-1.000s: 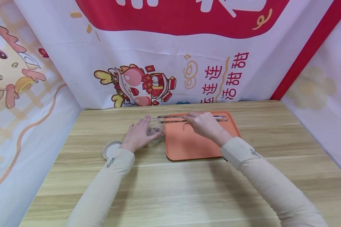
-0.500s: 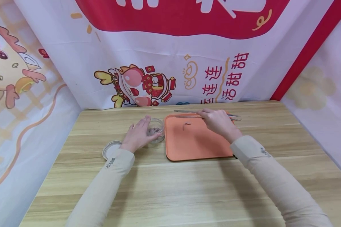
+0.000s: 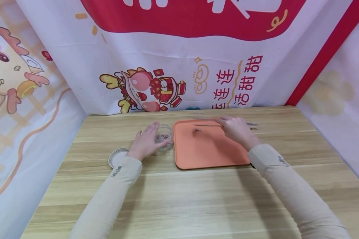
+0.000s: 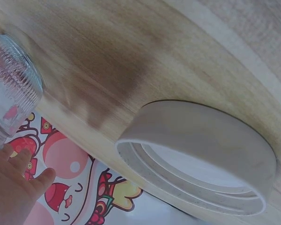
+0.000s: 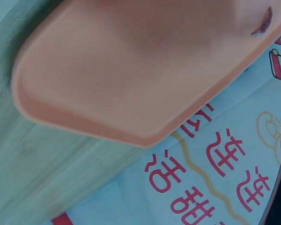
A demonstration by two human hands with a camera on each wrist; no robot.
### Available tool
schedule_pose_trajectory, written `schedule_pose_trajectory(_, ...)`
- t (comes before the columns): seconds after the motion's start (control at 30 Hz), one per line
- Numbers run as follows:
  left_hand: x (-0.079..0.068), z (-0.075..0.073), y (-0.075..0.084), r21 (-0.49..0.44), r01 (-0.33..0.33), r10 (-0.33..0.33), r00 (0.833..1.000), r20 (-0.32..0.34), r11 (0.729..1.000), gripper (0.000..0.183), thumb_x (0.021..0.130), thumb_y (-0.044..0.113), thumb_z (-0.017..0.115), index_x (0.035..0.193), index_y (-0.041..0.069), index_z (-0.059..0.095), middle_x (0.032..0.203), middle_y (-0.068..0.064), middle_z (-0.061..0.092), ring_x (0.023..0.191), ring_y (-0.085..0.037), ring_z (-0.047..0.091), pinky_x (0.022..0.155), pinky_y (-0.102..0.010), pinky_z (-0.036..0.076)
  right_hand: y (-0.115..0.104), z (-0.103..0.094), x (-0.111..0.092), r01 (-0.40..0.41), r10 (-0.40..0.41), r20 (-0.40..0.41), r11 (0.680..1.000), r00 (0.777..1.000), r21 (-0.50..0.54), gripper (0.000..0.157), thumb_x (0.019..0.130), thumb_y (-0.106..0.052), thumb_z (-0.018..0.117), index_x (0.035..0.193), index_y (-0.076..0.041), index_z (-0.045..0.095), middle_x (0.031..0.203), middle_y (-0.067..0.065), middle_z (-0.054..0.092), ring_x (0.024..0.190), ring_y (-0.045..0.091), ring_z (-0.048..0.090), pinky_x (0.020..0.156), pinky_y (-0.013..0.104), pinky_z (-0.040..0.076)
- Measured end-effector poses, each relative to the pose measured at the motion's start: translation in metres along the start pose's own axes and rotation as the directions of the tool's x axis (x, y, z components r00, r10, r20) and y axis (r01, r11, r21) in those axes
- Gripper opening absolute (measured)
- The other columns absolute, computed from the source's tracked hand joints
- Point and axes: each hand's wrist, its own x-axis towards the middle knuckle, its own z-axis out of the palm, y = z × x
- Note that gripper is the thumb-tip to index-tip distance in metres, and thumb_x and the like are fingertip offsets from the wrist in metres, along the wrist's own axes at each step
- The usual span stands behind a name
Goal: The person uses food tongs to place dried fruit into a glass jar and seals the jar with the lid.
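My left hand (image 3: 145, 141) holds a clear glass jar (image 3: 170, 141), thumb on the near side and fingers along the far side. Small purplish-brown bits lie at the bottom of the jar. In the left wrist view, the fingertips are right at the mouth of the ribbed jar (image 4: 11, 77). Long metal tweezers (image 3: 207, 125) are in my right hand (image 3: 236, 131), over the back of an orange tray (image 3: 209, 151), their tips apart and pointing left. One small curved brownish-red piece (image 5: 263, 23) lies on the tray, below the tweezer tips in the head view.
A white screw lid (image 4: 192, 145) rests on the wooden table (image 3: 167, 196), left of the jar and near the left wrist. The jar stands close to the tray's left edge. Behind the table hangs a printed cloth (image 3: 173, 49).
My right hand has moved right with the tweezers, away from the jar, and their tips have spread. The small piece now shows lying on the tray. The left hand stays at the jar.
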Motion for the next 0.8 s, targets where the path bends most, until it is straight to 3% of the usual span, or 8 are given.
schedule_pose_trajectory(0.33,0.001,0.001,0.0,-0.012,-0.003,0.003,1.0,-0.006,1.0,0.096,0.087,0.07,0.043,0.154,0.009,0.012,0.162,-0.008,0.012,0.149,-0.03,0.017,0.118,-0.061,0.016,0.002,0.014,-0.006,0.054,-0.054,-0.012,0.998,0.998,0.013,0.024,0.083,0.001,0.068,0.105,-0.006,0.072,0.083,0.01,0.069,0.058,0.021,0.062,0.052,0.033,0.053)
schedule_pose_trajectory(0.5,0.0,0.0,0.001,-0.011,-0.003,0.003,1.0,-0.007,1.0,0.097,0.087,0.071,0.043,0.154,0.01,0.012,0.162,-0.008,0.012,0.149,-0.03,0.018,0.118,-0.061,0.016,0.002,0.018,-0.006,0.069,-0.069,0.005,0.998,0.998,-0.007,0.025,0.08,0.002,0.071,0.103,-0.005,0.072,0.081,0.01,0.068,0.056,0.018,0.059,0.049,0.031,0.049)
schedule_pose_trajectory(0.8,0.0,-0.001,0.001,-0.009,0.002,-0.002,1.0,0.002,1.0,0.096,0.087,0.071,0.042,0.154,0.009,0.012,0.163,-0.007,0.011,0.149,-0.029,0.017,0.118,-0.061,0.016,-0.003,0.023,-0.003,-0.006,0.011,0.121,0.999,0.993,-0.038,0.028,0.082,0.001,0.069,0.108,-0.007,0.072,0.09,0.01,0.07,0.059,0.019,0.061,0.048,0.03,0.047)
